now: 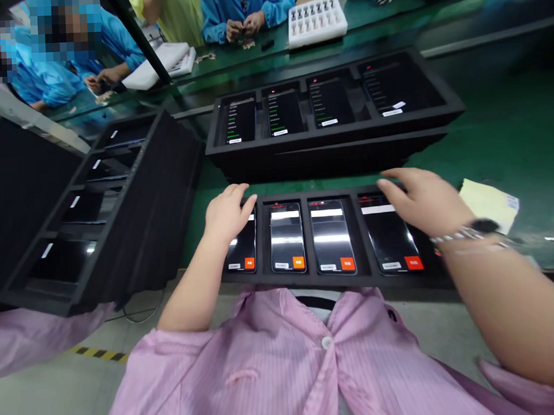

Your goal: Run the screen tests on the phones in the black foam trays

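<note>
Left hand (pixel 229 214) half open, fingers curved over top corner of leftmost phone (pixel 242 252), no visible grip. Right hand (pixel 423 201) open, fingers spread above top edge of rightmost phone (pixel 391 239), also holding nothing. Both phones among four smartphones (pixel 332 237) lying face up, screens lit, in black foam tray (pixel 308 281) on green counter (pixel 507 130). Second tray (pixel 334 147) of lit phones just beyond; third tray (pixel 121 202) of dark phones at left

Electronics factory floor (pixel 47 401), long green-matted workbench (pixel 508 136), black foam trays (pixel 329 147) of smartphones (pixel 287 239), co-workers (pixel 245 16) in blue smocks (pixel 217 8)
</note>
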### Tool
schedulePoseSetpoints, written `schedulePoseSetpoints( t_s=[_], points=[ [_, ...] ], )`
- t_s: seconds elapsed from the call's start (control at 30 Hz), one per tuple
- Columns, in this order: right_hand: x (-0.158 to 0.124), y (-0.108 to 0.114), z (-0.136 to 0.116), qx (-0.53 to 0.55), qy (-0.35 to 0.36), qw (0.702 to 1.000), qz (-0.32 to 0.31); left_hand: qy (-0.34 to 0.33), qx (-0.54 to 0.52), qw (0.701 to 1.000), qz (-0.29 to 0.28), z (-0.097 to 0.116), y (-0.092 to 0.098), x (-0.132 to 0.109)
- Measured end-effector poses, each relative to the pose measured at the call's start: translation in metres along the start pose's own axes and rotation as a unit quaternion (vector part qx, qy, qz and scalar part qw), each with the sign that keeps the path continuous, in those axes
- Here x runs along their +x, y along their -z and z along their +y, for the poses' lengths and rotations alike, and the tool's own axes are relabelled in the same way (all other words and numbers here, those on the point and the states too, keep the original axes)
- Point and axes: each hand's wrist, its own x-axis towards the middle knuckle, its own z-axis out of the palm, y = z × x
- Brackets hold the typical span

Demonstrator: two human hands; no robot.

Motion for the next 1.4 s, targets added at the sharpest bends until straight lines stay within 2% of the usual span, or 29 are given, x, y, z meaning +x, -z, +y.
schedulePoseSetpoints(
  t_s=[0.07, 0.13, 0.2, 0.27, 0.37, 0.47, 0.57, 0.63, 0.73, 0.8, 0.87, 0.9, 0.97, 1.03, 1.17, 1.27, 1.4],
  points=[
    [0.024, -0.017, -0.009, -0.022, -0.006, 0.999, -0.044, 0.009, 0.008, 1.000, -0.013, 0.003, -0.019, 0.023],
    [0.040, -0.031, -0.013, -0.045, -0.014, 0.997, -0.060, 0.022, 0.014, 0.999, -0.026, 0.002, -0.036, 0.038],
    [0.049, -0.038, -0.016, -0.062, -0.019, 0.996, -0.067, 0.029, 0.007, 0.999, -0.030, 0.001, -0.044, 0.046],
    [0.055, -0.036, -0.023, -0.067, -0.010, 0.995, -0.075, 0.019, -0.015, 1.000, -0.011, 0.006, -0.043, 0.051],
    [0.061, -0.029, -0.047, -0.057, 0.039, 0.995, -0.067, -0.038, -0.063, 0.997, 0.028, 0.033, -0.038, 0.059],
    [0.062, -0.036, -0.081, -0.042, 0.089, 0.993, -0.060, -0.089, -0.060, 0.994, 0.005, 0.071, -0.042, 0.064],
    [0.059, -0.052, -0.101, -0.030, 0.101, 0.992, -0.069, -0.082, -0.007, 0.996, -0.038, 0.096, -0.054, 0.062],
    [0.055, -0.053, -0.102, -0.018, 0.102, 0.993, -0.059, -0.063, -0.011, 0.997, -0.035, 0.098, -0.053, 0.057],
    [0.043, -0.028, -0.086, 0.025, 0.103, 0.994, -0.001, -0.078, -0.087, 0.992, 0.037, 0.080, -0.028, 0.043],
    [0.025, -0.001, -0.069, 0.088, 0.108, 0.987, 0.075, -0.115, -0.141, 0.977, 0.111, 0.060, -0.001, 0.026],
    [-0.001, 0.023, -0.050, 0.119, 0.117, 0.975, 0.147, -0.141, -0.175, 0.961, 0.160, 0.038, 0.023, 0.000],
    [-0.017, 0.030, -0.041, 0.119, 0.122, 0.969, 0.180, -0.147, -0.186, 0.956, 0.172, 0.028, 0.030, -0.014],
    [-0.048, 0.036, -0.025, 0.104, 0.128, 0.965, 0.206, -0.147, -0.187, 0.958, 0.161, 0.007, 0.035, -0.045],
    [-0.078, 0.028, -0.013, 0.085, 0.150, 0.966, 0.194, -0.127, -0.167, 0.968, 0.141, -0.012, 0.026, -0.073],
    [-0.119, -0.008, -0.001, 0.057, 0.159, 0.973, 0.158, -0.077, -0.133, 0.981, 0.121, -0.036, -0.009, -0.111],
    [-0.138, -0.031, 0.000, 0.042, 0.140, 0.977, 0.153, -0.024, -0.134, 0.982, 0.132, -0.042, -0.031, -0.125],
    [-0.148, -0.042, 0.002, 0.023, 0.143, 0.979, 0.142, 0.021, -0.139, 0.980, 0.139, -0.040, -0.043, -0.130]
  ],
)
